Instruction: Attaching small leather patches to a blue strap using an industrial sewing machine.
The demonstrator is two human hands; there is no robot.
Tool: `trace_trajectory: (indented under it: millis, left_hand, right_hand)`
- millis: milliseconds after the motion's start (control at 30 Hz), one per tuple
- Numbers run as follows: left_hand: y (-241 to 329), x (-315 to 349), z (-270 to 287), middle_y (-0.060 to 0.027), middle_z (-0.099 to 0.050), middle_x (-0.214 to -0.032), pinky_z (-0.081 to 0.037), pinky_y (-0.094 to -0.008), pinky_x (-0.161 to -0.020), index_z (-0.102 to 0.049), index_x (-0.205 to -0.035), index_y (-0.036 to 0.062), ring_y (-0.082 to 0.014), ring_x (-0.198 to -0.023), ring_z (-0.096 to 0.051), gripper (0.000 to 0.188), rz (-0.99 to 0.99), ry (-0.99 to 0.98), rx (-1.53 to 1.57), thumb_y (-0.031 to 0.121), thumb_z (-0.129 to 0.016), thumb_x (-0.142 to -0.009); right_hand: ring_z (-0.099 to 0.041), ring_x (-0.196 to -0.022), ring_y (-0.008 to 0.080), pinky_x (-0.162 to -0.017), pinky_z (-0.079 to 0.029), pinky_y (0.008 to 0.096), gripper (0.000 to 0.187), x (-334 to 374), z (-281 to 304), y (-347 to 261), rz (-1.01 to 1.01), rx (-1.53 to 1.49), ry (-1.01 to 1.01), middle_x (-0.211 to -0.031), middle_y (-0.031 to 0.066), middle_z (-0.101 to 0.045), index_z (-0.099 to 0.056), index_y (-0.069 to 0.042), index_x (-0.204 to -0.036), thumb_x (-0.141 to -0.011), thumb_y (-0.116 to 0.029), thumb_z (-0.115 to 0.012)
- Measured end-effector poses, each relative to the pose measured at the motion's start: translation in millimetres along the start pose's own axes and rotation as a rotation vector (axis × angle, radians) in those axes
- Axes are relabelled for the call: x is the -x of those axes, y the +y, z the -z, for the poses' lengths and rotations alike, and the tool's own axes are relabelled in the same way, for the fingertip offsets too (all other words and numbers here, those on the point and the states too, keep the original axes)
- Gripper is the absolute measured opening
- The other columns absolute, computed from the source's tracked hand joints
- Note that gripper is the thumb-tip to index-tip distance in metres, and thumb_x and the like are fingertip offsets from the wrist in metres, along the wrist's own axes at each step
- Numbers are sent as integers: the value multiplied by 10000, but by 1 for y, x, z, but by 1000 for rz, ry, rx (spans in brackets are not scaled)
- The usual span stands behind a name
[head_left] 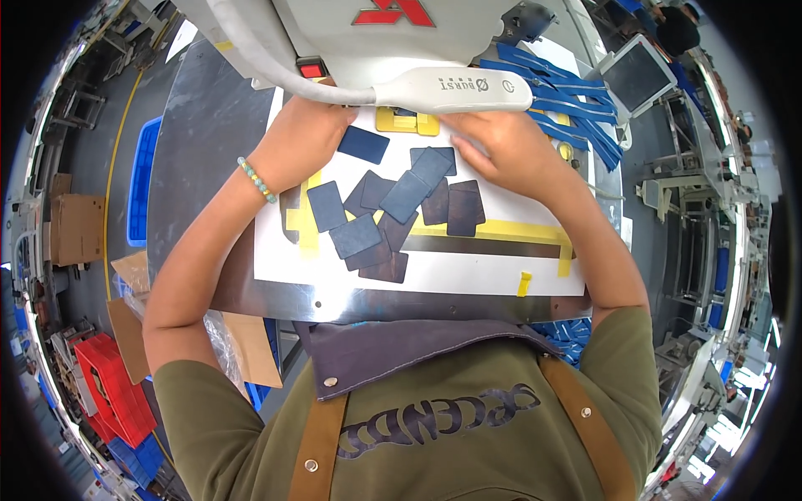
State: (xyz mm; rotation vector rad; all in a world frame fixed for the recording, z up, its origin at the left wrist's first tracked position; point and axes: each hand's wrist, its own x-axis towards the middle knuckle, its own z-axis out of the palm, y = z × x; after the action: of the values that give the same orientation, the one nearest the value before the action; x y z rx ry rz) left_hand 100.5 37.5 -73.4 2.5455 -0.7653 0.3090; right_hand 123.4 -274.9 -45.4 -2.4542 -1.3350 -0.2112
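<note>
Several small dark-blue rectangular patches [404, 196] lie loose and overlapping on a white sheet [501, 271]; some look brownish. My left hand [309, 142] reaches to the machine, beside a single blue patch [364, 144]; its fingertips are hidden behind a white hose and the machine's edge. On the other side, my right hand [510, 150] is by the right end of a yellow frame [408, 122], its thumb and forefinger apart and no object seen between them. Something dark shows inside the frame, partly covered by the white lamp-like bar [455, 92].
A large grey machine head [384, 42] with a red button [312, 68] stands over the work. Blue straps [576, 92] lie at the far right. Yellow tape [501, 230] marks the sheet. A blue crate [144, 179] and a cardboard box [246, 346] stand at the left.
</note>
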Motion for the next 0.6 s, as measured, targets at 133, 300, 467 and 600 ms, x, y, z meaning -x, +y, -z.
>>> trace_trajectory:
  millis: [133, 300, 467, 600]
  left_hand:
    - [-4, 1, -8, -177, -696, -1128, -543, -440, -981, -709, -1162, -52, -355, -1092, -661, 293, -95, -34, -335, 6, -614, -892]
    - [15, -2, -2, -149, -728, -1128, -558, -403, -980, -693, -1225, -64, -316, -1098, -687, 345, -196, -18, -467, 18, -630, -896]
    - [19, 1, 0, -166, -729, -1191, -556, -401, -985, -686, -1245, -75, -319, -1158, -684, 362, -207, 21, -414, 99, -684, -929]
    - [16, 2, -2, -146, -690, -1299, -549, -404, -968, -667, -1330, -23, -301, -1151, -671, 412, -198, -5, -431, 136, -691, -950]
  right_hand:
    - [-699, -1013, 304, -903, -552, 396, 292, -1, -5, 6, 7, 158, 21, -1123, 125, -748, -741, -7, -1177, -897, -76, -695]
    - [-694, -876, 242, -808, -560, 345, 159, -9, -15, 14, 224, 365, 152, -918, 77, -702, -726, -38, -924, -766, -48, -709]
    - [-680, -771, 240, -744, -569, 349, 112, -16, -14, 17, 280, 396, 116, -793, 49, -633, -659, -63, -811, -713, -32, -704]
    - [-697, -805, 277, -715, -575, 388, 135, -22, -14, 27, 240, 291, 284, -824, 70, -656, -650, -40, -858, -734, -10, -693]
